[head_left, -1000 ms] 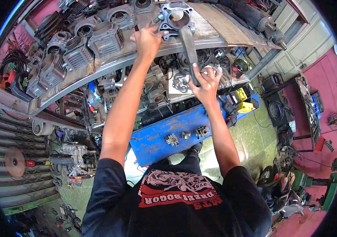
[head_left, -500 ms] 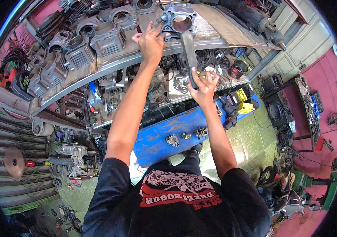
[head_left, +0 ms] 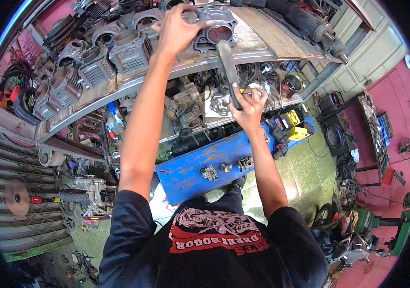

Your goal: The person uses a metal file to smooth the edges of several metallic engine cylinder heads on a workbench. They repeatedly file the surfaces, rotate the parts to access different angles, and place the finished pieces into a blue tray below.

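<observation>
from the head view, your left hand point(head_left: 176, 31) presses on the rim of the cylinder point(head_left: 217, 30) at the worktop point(head_left: 262, 38) edge, its grip spread flat, likely to steady it. your right hand point(head_left: 249, 105) has its grip wrapped tight round the lower end of a dark handle point(head_left: 229, 72) that runs up into the bore, held low probably for leverage. more finned cylinders point(head_left: 118, 50) crowd the left.
</observation>
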### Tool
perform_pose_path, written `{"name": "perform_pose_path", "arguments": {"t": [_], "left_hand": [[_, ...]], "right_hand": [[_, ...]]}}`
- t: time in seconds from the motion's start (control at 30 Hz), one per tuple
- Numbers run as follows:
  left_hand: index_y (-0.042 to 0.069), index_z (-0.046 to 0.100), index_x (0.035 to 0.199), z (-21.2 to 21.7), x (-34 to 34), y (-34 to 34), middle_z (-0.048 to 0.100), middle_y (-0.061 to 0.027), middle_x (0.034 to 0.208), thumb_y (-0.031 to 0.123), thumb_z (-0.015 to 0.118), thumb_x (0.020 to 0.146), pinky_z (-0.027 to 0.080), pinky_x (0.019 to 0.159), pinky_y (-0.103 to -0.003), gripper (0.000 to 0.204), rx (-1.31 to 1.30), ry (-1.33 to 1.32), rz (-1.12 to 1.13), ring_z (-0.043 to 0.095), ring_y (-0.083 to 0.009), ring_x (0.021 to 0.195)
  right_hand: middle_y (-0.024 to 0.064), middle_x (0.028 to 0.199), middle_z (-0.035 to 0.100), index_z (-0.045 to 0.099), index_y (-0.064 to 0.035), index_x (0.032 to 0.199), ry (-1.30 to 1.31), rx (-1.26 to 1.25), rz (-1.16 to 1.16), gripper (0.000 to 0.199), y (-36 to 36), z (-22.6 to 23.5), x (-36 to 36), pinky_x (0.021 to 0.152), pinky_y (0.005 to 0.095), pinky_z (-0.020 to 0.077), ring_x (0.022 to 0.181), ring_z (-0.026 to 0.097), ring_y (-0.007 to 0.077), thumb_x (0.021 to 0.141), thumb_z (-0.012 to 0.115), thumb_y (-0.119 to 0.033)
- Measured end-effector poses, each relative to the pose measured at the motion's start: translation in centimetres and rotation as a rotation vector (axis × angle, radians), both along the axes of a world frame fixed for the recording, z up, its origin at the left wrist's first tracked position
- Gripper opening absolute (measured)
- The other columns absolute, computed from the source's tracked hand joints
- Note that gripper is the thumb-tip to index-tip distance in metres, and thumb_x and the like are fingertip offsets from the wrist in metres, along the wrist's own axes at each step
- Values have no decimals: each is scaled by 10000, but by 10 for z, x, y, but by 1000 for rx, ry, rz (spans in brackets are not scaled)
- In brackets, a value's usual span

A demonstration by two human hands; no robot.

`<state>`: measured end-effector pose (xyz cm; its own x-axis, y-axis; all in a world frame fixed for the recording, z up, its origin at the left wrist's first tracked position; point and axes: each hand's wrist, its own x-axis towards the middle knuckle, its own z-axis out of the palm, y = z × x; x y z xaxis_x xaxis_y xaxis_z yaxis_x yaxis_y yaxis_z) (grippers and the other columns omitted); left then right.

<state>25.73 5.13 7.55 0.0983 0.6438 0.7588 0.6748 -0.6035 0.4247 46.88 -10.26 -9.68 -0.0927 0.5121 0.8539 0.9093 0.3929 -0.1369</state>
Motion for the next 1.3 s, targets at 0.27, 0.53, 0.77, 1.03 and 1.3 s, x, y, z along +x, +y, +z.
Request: {"name": "perform_pose_path", "arguments": {"t": [0.27, 0.53, 0.77, 1.03, 1.3], "left_hand": [[46, 672, 1263, -15, -7, 87, 714, -161, 1173, 593, 845, 712, 465, 1032, -433, 795, -249, 49, -404, 656, -294, 1161], [31, 467, 1478, 24, 32, 39, 546, -217, 1440, 370, 878, 791, 474, 1072, -469, 869, -395, 22, -141, 539, -363, 1321], [108, 509, 1428, -3, 15, 82, 557, -171, 1419, 372, 912, 736, 452, 1094, -487, 843, -227, -150, -409, 529, -340, 1329], [70, 529, 1429, -20, -15, 65, 642, -171, 1341, 330, 921, 721, 463, 1068, -398, 850, -123, 15, -304, 604, -287, 1254], [122, 376, 1539, -42, -16, 41, 551, -181, 1461, 338, 815, 848, 368, 1144, -446, 846, -43, 11, -280, 512, -336, 1372]], "right_hand": [[17, 697, 639, 752, -118, 1201, -13, 1, 15, 526, 2, 6, 2, 981, 469, 385, 810, 608, 194, 677, 796, -120], [22, 664, 617, 710, -117, 1281, 22, 73, -18, 605, 9, 3, 18, 990, 496, 369, 831, 613, 203, 683, 794, -149], [33, 667, 645, 708, -90, 1278, 63, 82, -28, 565, 9, 22, 25, 1006, 503, 374, 839, 616, 215, 721, 786, -130], [19, 658, 651, 709, -131, 1291, 88, 161, 56, 557, 33, 84, -19, 992, 469, 361, 816, 616, 208, 739, 781, -156], [66, 708, 719, 688, -147, 1316, 41, 48, -24, 560, 43, 108, -45, 1015, 472, 346, 823, 637, 227, 764, 766, -204]]}}
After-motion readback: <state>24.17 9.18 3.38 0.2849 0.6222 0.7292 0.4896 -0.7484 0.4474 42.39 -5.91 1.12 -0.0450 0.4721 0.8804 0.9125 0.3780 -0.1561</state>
